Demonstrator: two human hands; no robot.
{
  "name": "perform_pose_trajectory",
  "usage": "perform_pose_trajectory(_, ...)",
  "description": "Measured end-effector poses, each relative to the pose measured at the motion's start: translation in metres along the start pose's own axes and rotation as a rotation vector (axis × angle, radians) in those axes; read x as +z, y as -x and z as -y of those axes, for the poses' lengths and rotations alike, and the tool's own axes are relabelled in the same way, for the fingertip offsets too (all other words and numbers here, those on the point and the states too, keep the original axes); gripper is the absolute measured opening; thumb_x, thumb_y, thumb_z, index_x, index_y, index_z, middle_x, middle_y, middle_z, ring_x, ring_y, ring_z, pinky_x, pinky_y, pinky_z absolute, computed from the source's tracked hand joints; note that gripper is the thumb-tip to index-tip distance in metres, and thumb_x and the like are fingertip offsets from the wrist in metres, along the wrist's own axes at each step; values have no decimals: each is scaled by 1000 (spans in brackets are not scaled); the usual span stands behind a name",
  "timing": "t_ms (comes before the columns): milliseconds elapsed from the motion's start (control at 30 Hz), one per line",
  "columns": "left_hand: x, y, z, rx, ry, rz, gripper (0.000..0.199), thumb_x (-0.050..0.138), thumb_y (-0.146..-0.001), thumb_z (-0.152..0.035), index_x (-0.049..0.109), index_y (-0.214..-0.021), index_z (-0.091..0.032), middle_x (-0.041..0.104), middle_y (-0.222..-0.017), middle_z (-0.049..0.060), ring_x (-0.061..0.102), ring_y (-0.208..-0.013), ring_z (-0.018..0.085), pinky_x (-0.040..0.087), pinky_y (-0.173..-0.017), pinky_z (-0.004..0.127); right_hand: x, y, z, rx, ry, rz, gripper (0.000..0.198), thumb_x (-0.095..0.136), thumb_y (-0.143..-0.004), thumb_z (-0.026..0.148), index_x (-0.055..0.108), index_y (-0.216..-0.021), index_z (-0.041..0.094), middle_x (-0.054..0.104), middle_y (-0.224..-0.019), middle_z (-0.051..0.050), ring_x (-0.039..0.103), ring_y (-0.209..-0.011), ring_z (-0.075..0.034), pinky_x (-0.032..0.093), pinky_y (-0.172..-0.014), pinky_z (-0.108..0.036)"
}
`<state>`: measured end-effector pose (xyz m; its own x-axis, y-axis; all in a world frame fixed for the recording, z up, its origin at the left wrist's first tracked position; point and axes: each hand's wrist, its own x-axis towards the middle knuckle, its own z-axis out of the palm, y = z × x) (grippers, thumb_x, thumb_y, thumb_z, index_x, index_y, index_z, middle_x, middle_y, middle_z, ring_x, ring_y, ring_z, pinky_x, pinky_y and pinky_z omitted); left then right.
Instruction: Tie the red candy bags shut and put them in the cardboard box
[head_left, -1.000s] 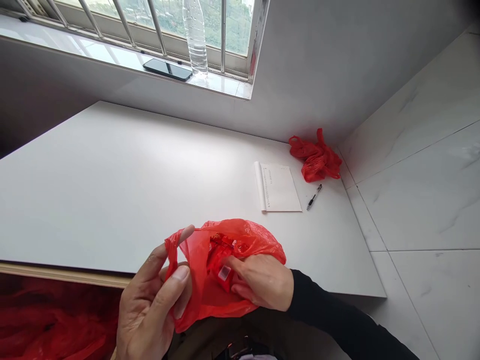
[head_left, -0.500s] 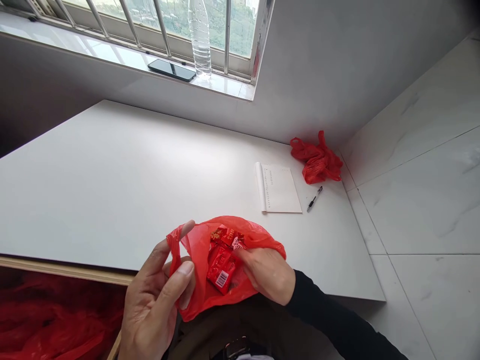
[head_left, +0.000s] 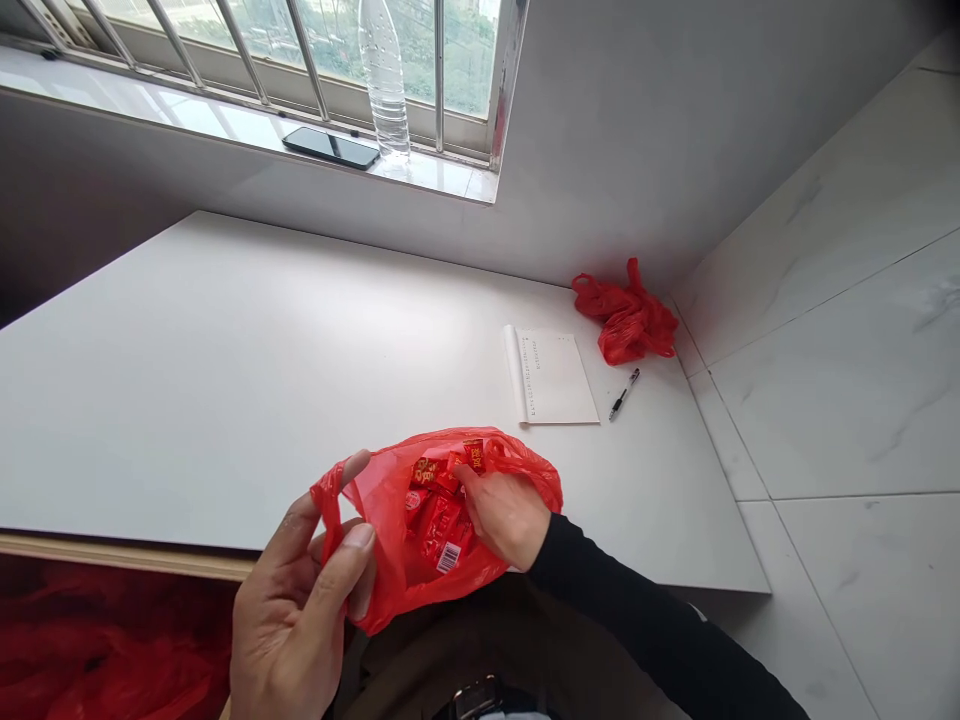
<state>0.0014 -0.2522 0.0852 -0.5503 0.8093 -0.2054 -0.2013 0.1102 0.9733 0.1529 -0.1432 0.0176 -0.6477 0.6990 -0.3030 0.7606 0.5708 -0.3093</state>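
My left hand (head_left: pixel 307 590) is closed around a handle loop of a thin red plastic bag (head_left: pixel 397 590), keeping its mouth spread at the table's front edge. Inside lie several small shiny red packets (head_left: pixel 439 525), some with gold or yellow lettering and one with a white barcode. Reaching into the bag from the right, my right hand (head_left: pixel 510 515) has its fingers bent among the packets. One fingertip touches a small red packet near the middle. The other fingers are mostly hidden, so what they grip cannot be made out.
On the white table (head_left: pixel 300 350) lie an open notepad (head_left: pixel 559 380), a pen (head_left: pixel 624 394) and a crumpled red bag (head_left: pixel 630 315). An open drawer with red plastic (head_left: pixel 112 640) is at lower left. A phone (head_left: pixel 331 148) and a water bottle (head_left: pixel 388 110) occupy the windowsill.
My right hand has shifted left and slightly up, deeper among the packets, which have moved about. A gold-lettered packet now shows near the far rim. My left hand still holds the handle.
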Motion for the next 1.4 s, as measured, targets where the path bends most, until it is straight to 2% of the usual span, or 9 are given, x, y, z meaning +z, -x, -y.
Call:
perform_pose_trajectory(200, -1, -2, 3, -6, -29, -35, 62, 79, -78, -45, 64, -135, -28, 42, -56, -5, 34, -51, 9, 32, -49, 20, 0, -16, 11, -121, -65, -51, 53, 47, -92, 14, 44, -145, 22, 71, -84, -2, 64, -69, -21, 39, -57, -29)
perform_pose_trajectory(533, -7, -4, 6, 16, -65, -65, 58, 78, -79, -46, 66, -133, -28, 40, -58, -5, 36, -54, 9, 34, -49, 20, 7, -6, 21, -255, -97, -66, 36, 62, -86, 20, 65, -122, 24, 71, -79, -1, 66, -68, -21, 42, -57, -30)
perform_pose_trajectory(733, -3, -1, 5, 97, -175, -131, 55, 78, -78, -47, 68, -129, -28, 48, -59, -5, 41, -54, 10, 38, -51, 22, 0, 12, 2, -48, -136, -294, 32, 42, -102, 19, 62, -127, 21, 72, -104, -7, 68, -92, -20, 52, -77, -30)
perform_pose_trajectory(833, -2, 1, 6, 95, -274, -200, 53, 79, -77, -47, 69, -126, -29, 56, -68, -5, 46, -56, 8, 44, -53, 16, 10, 12, -11, 142, -41, -352, 37, 43, -102, 26, 58, -135, 18, 70, -111, -13, 69, -92, -25, 54, -76, -36)
perform_pose_trajectory(900, -3, 1, 8, 109, -310, -155, 54, 80, -76, -47, 69, -126, -29, 61, -70, -5, 52, -56, 7, 49, -55, 14, 18, 7, -18, 213, 10, -344, 41, 48, -100, 26, 55, -140, 17, 69, -115, -15, 70, -89, -27, 55, -72, -37)
perform_pose_trajectory(1067, -7, -5, 16, 230, -354, -42, 42, 79, -81, -39, 70, -120, -28, 66, -72, -4, 62, -58, 9, 55, -57, 14, 21, -2, -35, 233, -14, -287, 31, 48, -94, 10, 65, -121, 9, 74, -88, -13, 71, -70, -27, 55, -62, -37)
perform_pose_trajectory(1167, -3, -2, 21, 363, -326, -111, 40, 75, -85, -28, 67, -125, -29, 64, -85, -2, 65, -73, 11, 58, -70, 18, 9, 9, -35, 133, -74, -284, 28, 49, -96, 12, 66, -119, 11, 75, -92, -12, 73, -78, -26, 58, -71, -36)
perform_pose_trajectory(1267, 3, 5, 25, 646, -380, -122, 54, 71, -87, -16, 58, -137, -30, 61, -109, 4, 63, -99, 17, 56, -93, 33, -12, 37, -23, -146, -259, -439, 22, 54, -98, 18, 65, -117, 19, 73, -110, -7, 69, -103, -22, 56, -90, -32)
perform_pose_trajectory(1400, 13, 7, 22, 862, -488, -111, 60, 68, -85, -8, 59, -138, -36, 54, -137, 5, 36, -143, 28, 38, -117, 49, -41, 77, -25, -379, -418, -649, 20, 61, -98, 24, 68, -115, 31, 69, -102, -3, 67, -89, -18, 55, -75, -27)
